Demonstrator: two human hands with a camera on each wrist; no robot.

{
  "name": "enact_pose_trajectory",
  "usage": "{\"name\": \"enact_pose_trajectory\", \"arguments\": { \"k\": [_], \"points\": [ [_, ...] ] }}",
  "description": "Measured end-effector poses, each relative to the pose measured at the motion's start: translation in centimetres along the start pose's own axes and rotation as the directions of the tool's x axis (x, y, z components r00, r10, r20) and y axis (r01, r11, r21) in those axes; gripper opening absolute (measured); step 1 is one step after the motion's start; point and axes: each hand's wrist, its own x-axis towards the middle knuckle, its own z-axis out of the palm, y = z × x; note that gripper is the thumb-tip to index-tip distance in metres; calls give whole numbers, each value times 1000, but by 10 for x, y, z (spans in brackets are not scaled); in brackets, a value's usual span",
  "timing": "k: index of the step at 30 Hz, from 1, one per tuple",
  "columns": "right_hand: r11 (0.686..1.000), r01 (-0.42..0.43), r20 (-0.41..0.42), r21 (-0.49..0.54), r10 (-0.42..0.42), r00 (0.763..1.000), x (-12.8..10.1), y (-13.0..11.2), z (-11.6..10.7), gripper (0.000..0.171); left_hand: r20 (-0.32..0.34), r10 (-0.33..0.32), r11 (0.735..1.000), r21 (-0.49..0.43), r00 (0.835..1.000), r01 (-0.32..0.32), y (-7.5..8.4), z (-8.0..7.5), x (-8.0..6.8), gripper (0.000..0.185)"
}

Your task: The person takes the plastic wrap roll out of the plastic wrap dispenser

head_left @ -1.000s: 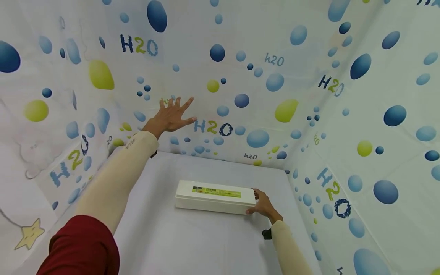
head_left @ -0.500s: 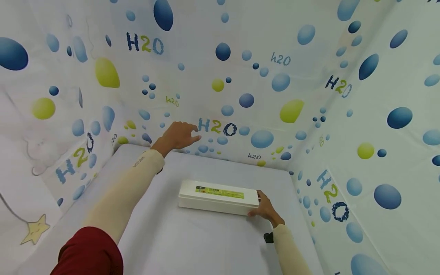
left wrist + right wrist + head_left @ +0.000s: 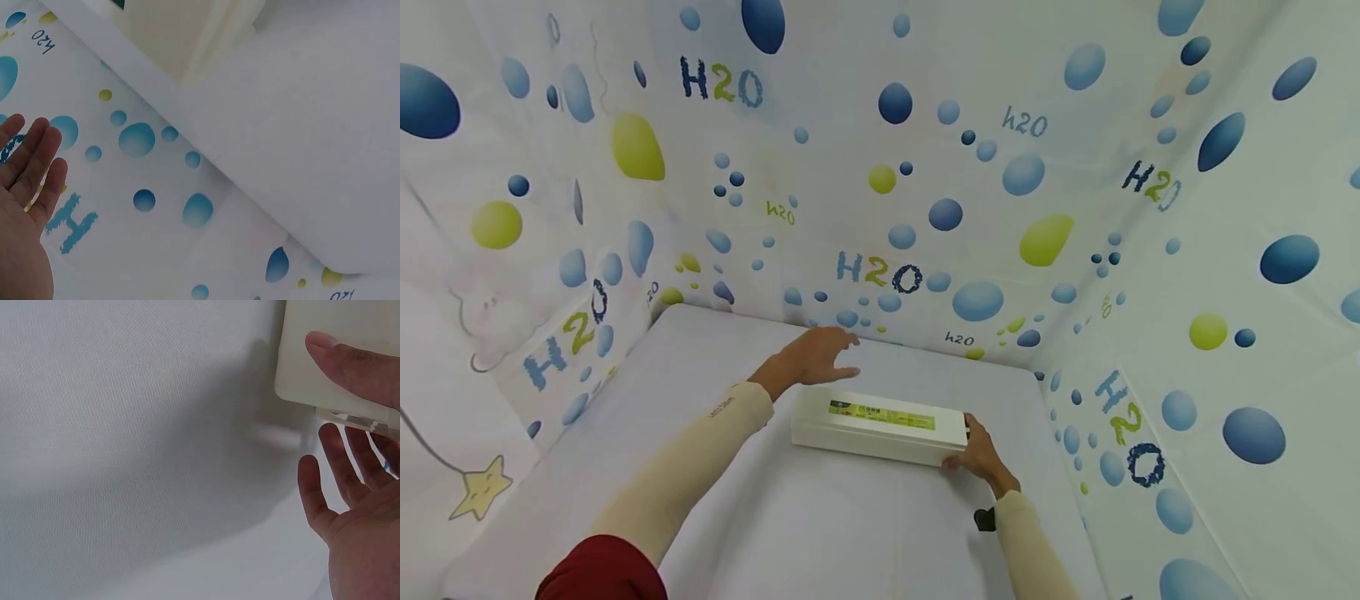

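A long cream-white lidded box [image 3: 850, 437] with a yellow-green label [image 3: 883, 415] lies on the white table. My right hand [image 3: 983, 457] holds its right end. In the right wrist view the thumb [image 3: 350, 365] lies on the face of the box [image 3: 297, 375], while the other fingers curve by the end, near a clear strip [image 3: 353, 420]. Just behind the box's left part, my left hand [image 3: 814, 357] hovers with fingers spread and nothing in them. The left wrist view has that hand [image 3: 25, 200] at its left edge, away from the box [image 3: 187, 31].
A white-covered table [image 3: 820, 533] runs back to a wall sheet [image 3: 820, 175] printed with blue and green drops and "H2O" lettering. Similar sheets hang at the left and right [image 3: 1195, 500]. A yellow star [image 3: 482, 487] is printed at the lower left.
My left hand has come down from in front of the back wall, toward the box, its fingers less widely spread than at first. The right hand and the box stay in place.
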Motion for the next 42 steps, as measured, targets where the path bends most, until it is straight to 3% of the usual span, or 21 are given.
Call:
{"name": "enact_pose_trajectory", "arguments": {
  "k": [9, 14, 31, 42],
  "points": [
    [1000, -20, -15, 2, 20, 1000, 2, 5, 4, 101, 104, 63, 997, 34, 993, -67, 9, 47, -5, 91],
    [1000, -27, -9, 8, 28, 1000, 4, 8, 5, 102, 137, 43, 998, 36, 990, -48, 10, 64, -8, 101],
    [999, -35, -13, 29, 36, 999, 5, 8, 5, 101, 204, 28, 999, 14, 979, -31, 10, 92, -7, 108],
    [998, -47, -14, 29, 47, 999, 3, 9, 5, 102, 165, 37, 999, 16, 986, -40, 10, 98, -9, 97]
  ]
}}
